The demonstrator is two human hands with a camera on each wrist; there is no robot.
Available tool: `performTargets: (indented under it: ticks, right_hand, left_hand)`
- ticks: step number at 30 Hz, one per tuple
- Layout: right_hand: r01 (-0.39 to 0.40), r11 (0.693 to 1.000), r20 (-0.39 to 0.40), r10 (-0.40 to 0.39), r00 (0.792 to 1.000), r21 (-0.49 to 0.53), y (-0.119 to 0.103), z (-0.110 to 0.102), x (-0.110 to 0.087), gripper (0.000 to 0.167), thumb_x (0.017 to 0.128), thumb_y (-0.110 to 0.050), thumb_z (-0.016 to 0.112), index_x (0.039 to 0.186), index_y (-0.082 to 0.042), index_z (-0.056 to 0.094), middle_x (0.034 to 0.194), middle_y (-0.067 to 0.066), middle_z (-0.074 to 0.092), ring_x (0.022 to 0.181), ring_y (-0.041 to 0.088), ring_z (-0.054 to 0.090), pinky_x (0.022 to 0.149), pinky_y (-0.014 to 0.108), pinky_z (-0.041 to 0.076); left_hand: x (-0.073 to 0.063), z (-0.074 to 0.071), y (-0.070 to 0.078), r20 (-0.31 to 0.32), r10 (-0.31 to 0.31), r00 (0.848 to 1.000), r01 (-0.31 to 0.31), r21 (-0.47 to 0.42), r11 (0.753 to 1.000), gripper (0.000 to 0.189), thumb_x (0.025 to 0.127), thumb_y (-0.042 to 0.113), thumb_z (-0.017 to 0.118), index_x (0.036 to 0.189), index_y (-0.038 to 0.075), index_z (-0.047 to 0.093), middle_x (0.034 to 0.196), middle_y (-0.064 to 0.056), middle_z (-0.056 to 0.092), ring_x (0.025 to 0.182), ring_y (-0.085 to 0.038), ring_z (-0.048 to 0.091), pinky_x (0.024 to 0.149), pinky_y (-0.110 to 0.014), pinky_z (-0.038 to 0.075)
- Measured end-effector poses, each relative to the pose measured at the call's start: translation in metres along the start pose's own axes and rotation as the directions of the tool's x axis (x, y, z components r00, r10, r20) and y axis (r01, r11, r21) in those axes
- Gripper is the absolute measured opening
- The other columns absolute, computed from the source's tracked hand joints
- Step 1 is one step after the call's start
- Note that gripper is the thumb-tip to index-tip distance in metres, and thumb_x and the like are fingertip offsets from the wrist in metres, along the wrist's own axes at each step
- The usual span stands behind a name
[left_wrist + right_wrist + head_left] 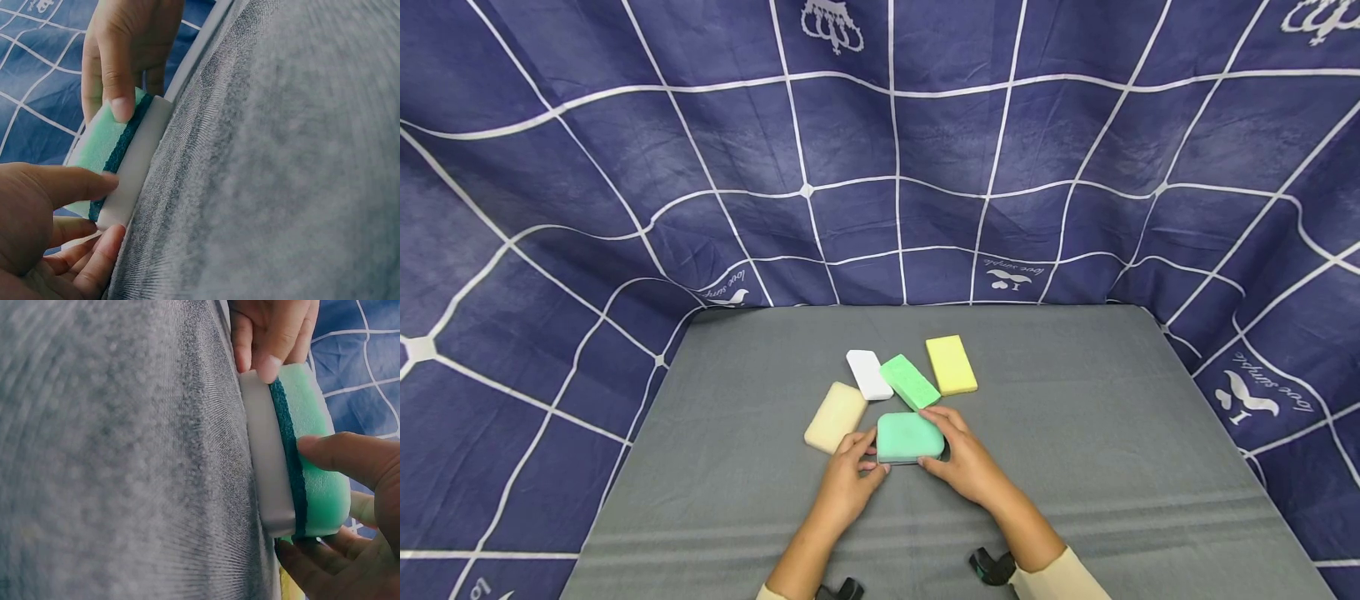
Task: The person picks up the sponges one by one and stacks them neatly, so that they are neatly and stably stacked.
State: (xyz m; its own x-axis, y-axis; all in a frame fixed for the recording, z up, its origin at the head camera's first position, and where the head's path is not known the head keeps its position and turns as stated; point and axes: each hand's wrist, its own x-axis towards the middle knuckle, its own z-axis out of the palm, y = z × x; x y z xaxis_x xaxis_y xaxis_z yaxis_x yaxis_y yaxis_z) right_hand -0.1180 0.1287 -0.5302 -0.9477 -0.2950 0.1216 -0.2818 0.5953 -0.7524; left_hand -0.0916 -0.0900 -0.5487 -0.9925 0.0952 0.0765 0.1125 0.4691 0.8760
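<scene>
A teal sponge [910,437] with a dark green scouring layer [288,450] lies on top of a white sponge block [139,165], stacked flat on the grey table. My right hand [964,458] grips the teal sponge at its right end, thumb on the near side and fingers behind. At the left end, my left hand [848,483] holds the white block. Its thumb reaches the seam below the scouring layer, and its other fingers curl by the block's end at table level. From above, the teal sponge hides nearly all of the block.
Beyond the stack lie a cream sponge [837,417] to the left, a small white block [870,374], a bright green sponge [910,382] and a yellow sponge [952,365]. A grey cloth covers the table [737,400]. Blue gridded curtain [940,217] hangs around its back and sides.
</scene>
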Motion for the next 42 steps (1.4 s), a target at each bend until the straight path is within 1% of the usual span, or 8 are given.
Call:
performTargets:
  ticks: [4,9,16,23,24,26,33,42]
  right_hand:
    - [0.004,1.000,0.006,-0.004,1.000,-0.004,0.0009,0.0000,0.0002,0.072,0.081,-0.008,0.085,0.146,-0.014,0.053,0.145,0.004,0.049,0.136,0.026,0.051,0.110,0.048,0.047]
    - [0.000,1.000,0.017,0.000,1.000,-0.007,0.0019,0.0002,0.0004,0.071,0.081,-0.008,0.084,0.145,-0.014,0.053,0.144,0.004,0.049,0.136,0.026,0.051,0.110,0.048,0.047]
    - [-0.016,1.000,0.027,0.016,0.999,0.006,0.0023,0.0008,0.0013,0.070,0.082,-0.008,0.084,0.144,-0.013,0.054,0.144,0.006,0.049,0.136,0.027,0.051,0.110,0.050,0.047]
    - [-0.042,0.999,0.045,0.041,0.998,0.015,0.0022,0.0008,0.0008,0.069,0.083,-0.008,0.083,0.145,-0.012,0.053,0.144,0.007,0.049,0.136,0.028,0.050,0.110,0.050,0.046]
    - [-0.042,0.999,0.046,0.042,0.998,0.015,0.0022,0.0008,0.0010,0.069,0.083,-0.008,0.083,0.145,-0.012,0.053,0.144,0.007,0.049,0.136,0.028,0.051,0.110,0.051,0.047]
    - [-0.040,0.999,0.046,0.039,0.998,0.016,0.0020,0.0008,0.0016,0.069,0.083,-0.008,0.082,0.145,-0.012,0.053,0.144,0.007,0.049,0.135,0.028,0.051,0.109,0.051,0.047]
    - [-0.040,0.999,0.041,0.039,0.998,0.025,0.0030,0.0004,0.0024,0.069,0.083,-0.008,0.083,0.144,-0.014,0.054,0.144,0.006,0.050,0.135,0.027,0.051,0.108,0.050,0.048]
    - [-0.019,1.000,0.029,0.018,0.999,0.021,0.0038,-0.0011,0.0020,0.071,0.081,-0.011,0.085,0.145,-0.018,0.054,0.144,0.003,0.050,0.134,0.026,0.052,0.108,0.050,0.048]
  left_hand:
    - [0.0008,-0.0001,0.0000,0.022,-0.022,1.000,0.023,-0.007,1.000,0.062,0.088,0.011,0.078,0.144,0.000,0.053,0.130,-0.011,0.058,0.111,-0.024,0.064,0.088,-0.023,0.060]
    - [0.0015,-0.0002,0.0003,0.023,-0.016,1.000,0.016,-0.007,1.000,0.061,0.089,0.012,0.077,0.144,-0.001,0.053,0.130,-0.012,0.058,0.111,-0.024,0.064,0.087,-0.023,0.060]
    - [0.0005,-0.0006,-0.0003,0.019,-0.002,1.000,0.002,-0.026,1.000,0.068,0.090,0.017,0.078,0.151,0.008,0.048,0.131,-0.014,0.057,0.112,-0.025,0.063,0.087,-0.023,0.060]
    - [0.0014,-0.0008,-0.0005,0.010,0.018,1.000,-0.018,-0.028,0.999,0.064,0.090,0.015,0.077,0.149,0.007,0.050,0.128,-0.014,0.058,0.110,-0.026,0.062,0.085,-0.023,0.061]
    - [0.0015,-0.0010,-0.0002,0.010,0.014,1.000,-0.013,-0.032,0.999,0.064,0.090,0.014,0.077,0.148,0.007,0.051,0.127,-0.014,0.058,0.110,-0.025,0.062,0.085,-0.023,0.061]
    - [0.0017,-0.0013,0.0001,0.007,0.016,1.000,-0.016,-0.027,0.999,0.064,0.090,0.013,0.077,0.148,0.007,0.051,0.126,-0.014,0.059,0.109,-0.025,0.062,0.084,-0.023,0.061]
    - [0.0012,-0.0018,0.0018,0.010,-0.007,1.000,0.007,-0.035,0.999,0.064,0.090,0.013,0.077,0.148,0.008,0.051,0.127,-0.013,0.059,0.110,-0.024,0.062,0.084,-0.021,0.060]
    - [0.0008,-0.0009,0.0006,0.001,-0.001,1.000,0.001,-0.023,1.000,0.064,0.090,0.015,0.077,0.148,0.009,0.051,0.127,-0.012,0.059,0.110,-0.024,0.061,0.084,-0.021,0.060]
